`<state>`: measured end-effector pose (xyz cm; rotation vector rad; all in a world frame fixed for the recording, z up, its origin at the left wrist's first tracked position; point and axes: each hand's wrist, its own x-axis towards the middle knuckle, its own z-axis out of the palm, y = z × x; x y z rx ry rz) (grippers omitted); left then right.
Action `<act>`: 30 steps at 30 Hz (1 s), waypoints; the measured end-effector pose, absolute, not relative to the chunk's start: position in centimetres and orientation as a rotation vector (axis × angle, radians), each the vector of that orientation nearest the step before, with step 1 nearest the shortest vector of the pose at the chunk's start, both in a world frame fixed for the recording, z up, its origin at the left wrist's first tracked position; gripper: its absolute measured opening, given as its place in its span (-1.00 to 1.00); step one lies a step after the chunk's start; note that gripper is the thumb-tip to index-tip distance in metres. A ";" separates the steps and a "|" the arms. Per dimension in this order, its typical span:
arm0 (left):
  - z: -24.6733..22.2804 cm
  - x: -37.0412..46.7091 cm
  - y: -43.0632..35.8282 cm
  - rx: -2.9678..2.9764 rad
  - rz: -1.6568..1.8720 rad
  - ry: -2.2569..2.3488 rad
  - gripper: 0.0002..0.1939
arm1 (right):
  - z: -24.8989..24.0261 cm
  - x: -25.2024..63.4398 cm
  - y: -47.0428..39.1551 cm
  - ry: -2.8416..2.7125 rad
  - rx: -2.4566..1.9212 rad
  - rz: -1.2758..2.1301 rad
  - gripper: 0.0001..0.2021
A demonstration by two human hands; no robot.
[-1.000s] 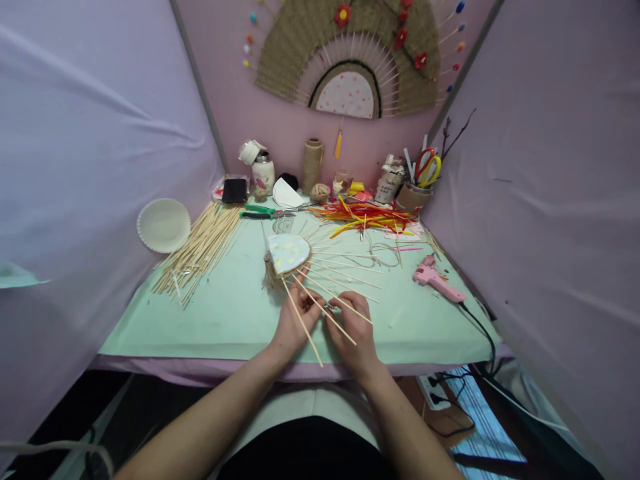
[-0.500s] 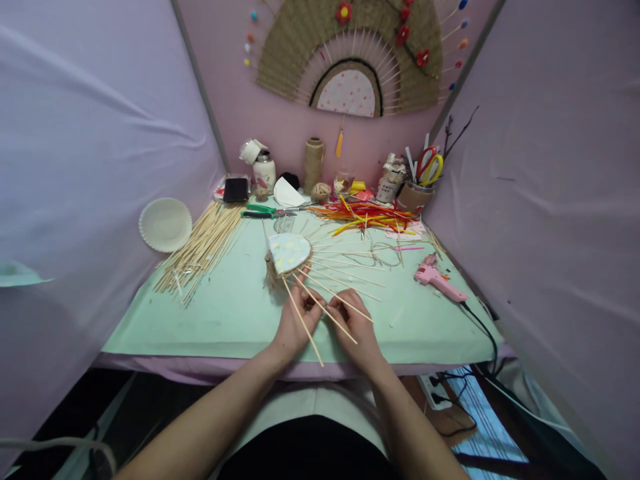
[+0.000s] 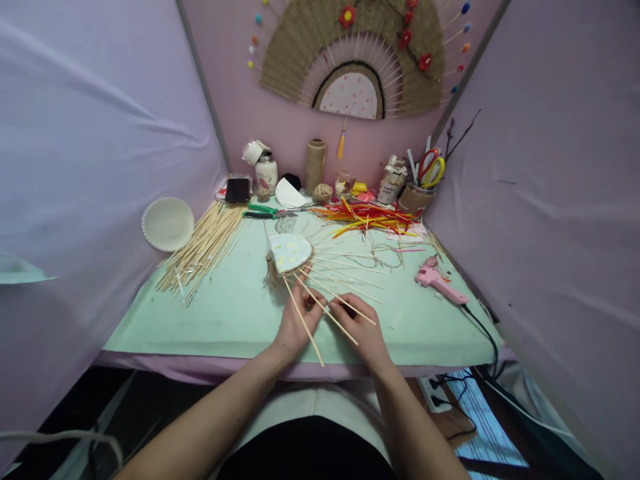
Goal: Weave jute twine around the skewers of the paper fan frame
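A half-round piece with pale patterned cloth (image 3: pixel 291 253) and a twine-coloured edge lies at the middle of the table, with several thin sticks (image 3: pixel 336 319) fanning out to the right and toward me. My left hand (image 3: pixel 300 320) is under the near sticks, closed on the fan piece near its lower edge. My right hand (image 3: pixel 357 327) is beside it on the right, fingers pinched together at the near sticks; whatever lies between its fingertips is too small to name.
A bundle of sticks (image 3: pixel 205 247) and a white plate (image 3: pixel 168 224) are at the left. Green pliers (image 3: pixel 263 212) and red and yellow strips (image 3: pixel 370 217) lie behind the fan. A pink glue gun (image 3: pixel 440 280) with a cord rests at the right.
My right hand has shifted slightly to the right, leaving a small gap between its fingertips and my left hand. The view has moved a little; the fan piece stays in place.
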<state>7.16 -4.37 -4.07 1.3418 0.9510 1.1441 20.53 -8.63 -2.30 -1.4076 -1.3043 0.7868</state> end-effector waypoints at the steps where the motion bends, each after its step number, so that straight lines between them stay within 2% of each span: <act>1: -4.0 7.2 -4.4 1.337 1.148 0.942 -0.22 | -2.3 20.6 -8.6 -1.302 -1.415 0.794 -0.81; 6: -3.9 7.2 -4.5 1.350 1.135 0.949 -0.22 | -2.3 20.9 -8.6 -1.289 -1.425 0.814 -0.80; 11: -3.8 7.2 -4.5 1.361 1.141 0.961 -0.21 | -2.3 20.8 -8.8 -1.371 -1.437 0.730 -0.85; 18: -4.1 7.3 -4.5 1.385 1.142 0.978 -0.21 | -2.2 20.5 -8.7 -1.480 -1.465 0.601 -0.81; 22: -4.1 7.3 -4.5 1.368 1.139 0.974 -0.22 | -2.2 20.6 -8.8 -1.499 -1.439 0.629 -0.76; 30: -3.4 7.2 -4.6 1.345 1.135 0.966 -0.19 | -2.5 20.6 -8.7 -1.530 -1.444 0.604 -0.80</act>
